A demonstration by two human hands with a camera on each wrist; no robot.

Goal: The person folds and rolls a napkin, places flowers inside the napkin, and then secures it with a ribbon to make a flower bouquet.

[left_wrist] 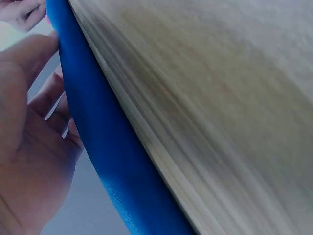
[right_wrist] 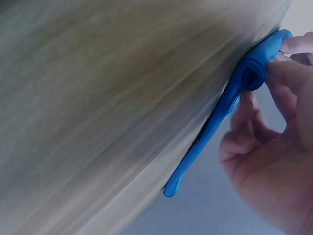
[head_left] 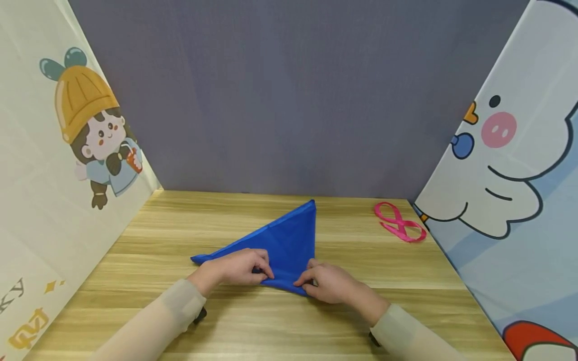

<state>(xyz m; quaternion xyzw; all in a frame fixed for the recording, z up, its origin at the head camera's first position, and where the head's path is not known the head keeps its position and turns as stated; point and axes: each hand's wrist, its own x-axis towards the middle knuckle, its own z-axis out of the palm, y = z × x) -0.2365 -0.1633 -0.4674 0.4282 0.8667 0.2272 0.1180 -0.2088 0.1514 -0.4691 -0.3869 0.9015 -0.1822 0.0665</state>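
1. Location: I find the blue cloth (head_left: 289, 240) lying on the wooden table (head_left: 266, 326), in front of the person; it shows a roughly triangular outline, one corner pointing to the far side and another to the left.
2. Left hand: the left hand (head_left: 241, 265) lies over the left part of the cloth; its thumb touches the rolled near edge (head_left: 285, 286) and its bent fingers meet the same strip, which I read as a light pinch.
3. Right hand: the right hand (head_left: 331, 283) pinches the right end of that edge between thumb and fingers; the two hands are apart, a short stretch of roll showing between them.
4. Step in hand: I judge this to be rolling up the cloth from its near side; my right wrist view shows a spiral at the coiled end (right_wrist: 253, 74), whereas most of the cloth beyond lies flat; on that evidence I rate the rolling as early.
5. Next move: in my judgement it calls for both hands to turn the roll away from the person at an equal rate; the risk I note is a skewed or loosening coil, since the cloth looks thin and soft.
6. Other item: a pink ribbon (head_left: 399, 222) lies looped at the far right, well apart from the cloth; neither hand touches it.
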